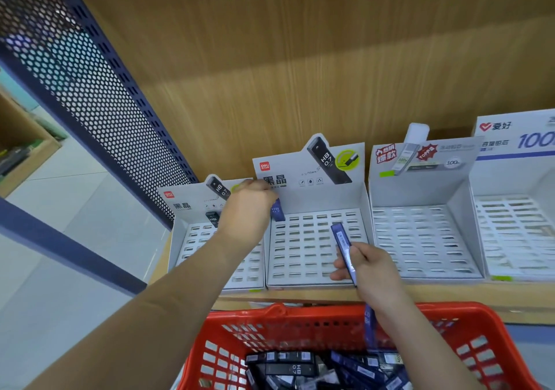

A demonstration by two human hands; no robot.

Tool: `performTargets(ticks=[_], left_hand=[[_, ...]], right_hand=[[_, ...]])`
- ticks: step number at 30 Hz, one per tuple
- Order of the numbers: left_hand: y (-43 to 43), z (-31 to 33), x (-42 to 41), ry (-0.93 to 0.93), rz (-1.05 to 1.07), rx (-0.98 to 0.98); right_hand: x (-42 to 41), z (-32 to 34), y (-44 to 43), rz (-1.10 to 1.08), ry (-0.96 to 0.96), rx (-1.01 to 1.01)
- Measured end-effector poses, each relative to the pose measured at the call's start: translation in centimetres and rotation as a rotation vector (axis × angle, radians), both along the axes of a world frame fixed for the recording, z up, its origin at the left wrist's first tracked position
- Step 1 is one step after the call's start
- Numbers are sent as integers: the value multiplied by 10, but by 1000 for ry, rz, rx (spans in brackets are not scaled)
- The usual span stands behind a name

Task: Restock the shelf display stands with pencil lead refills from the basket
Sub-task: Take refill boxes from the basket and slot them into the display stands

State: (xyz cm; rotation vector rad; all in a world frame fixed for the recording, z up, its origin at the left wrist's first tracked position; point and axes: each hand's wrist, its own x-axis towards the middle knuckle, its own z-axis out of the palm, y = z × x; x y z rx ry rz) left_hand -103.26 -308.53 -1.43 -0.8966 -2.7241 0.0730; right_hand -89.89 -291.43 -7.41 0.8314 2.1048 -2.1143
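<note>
From the head view, the person stands right at the wooden shelf (468,298), both arms reaching toward the deli HB 0.7 display stand (306,241), the second white slotted stand from the left. The left hand (246,206) is curled over at that stand's back-left corner, gripping a blue refill case (278,210) that pokes out upright from under the fingers, just above the rearmost slots. The right hand (371,265) is over the stand's front-right corner, thumb and fingers pinching a second blue case (343,244), which slants up and leftward above the slotted tray without sitting in a slot. The two hands are well apart, one at each end of the stand. Left of the stand, a matching stand (192,241) has one black HB 0.7 case (212,220) upright near its back. Right of it are two more white stands (420,239). Directly in front of and below the stand, a red basket (300,319) holds a loose heap of black and blue refill cases (295,368).
</note>
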Motion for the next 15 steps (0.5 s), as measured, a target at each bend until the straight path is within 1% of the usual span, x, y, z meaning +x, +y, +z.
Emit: performTargets(ticks=[1,3,4,5,6,7,8,9,10,12,14,15], left_hand=[[2,1,3,-7,34,-21],[5,1,10,-61,100,30],[6,6,17,-151,115,129],[8,13,26,-287,125,284],[12,21,35,-466,138,456],[14,29,44,-684,127,621],[17,38,53,-893,99,738],[20,43,58,-1046,73,788],[22,47,63,-1142,49,814],[25,50,69,-1209,22,923],[25,49,69,-1158,60,1060],[24,48,68,-1117,108,1133]], right_hand=[[1,2,0,-13,-3,-39],[3,8,3,-27,-3,-195],[4,12,5,-27,3,-329],[5,17,7,-18,13,-477],[6,22,10,8,24,-607],[7,28,11,54,31,-704],[8,34,12,109,35,-772],[10,39,11,165,39,-820],[11,43,11,216,41,-852],[13,49,8,289,44,-881],[13,52,5,301,57,-886],[11,54,4,270,77,-886]])
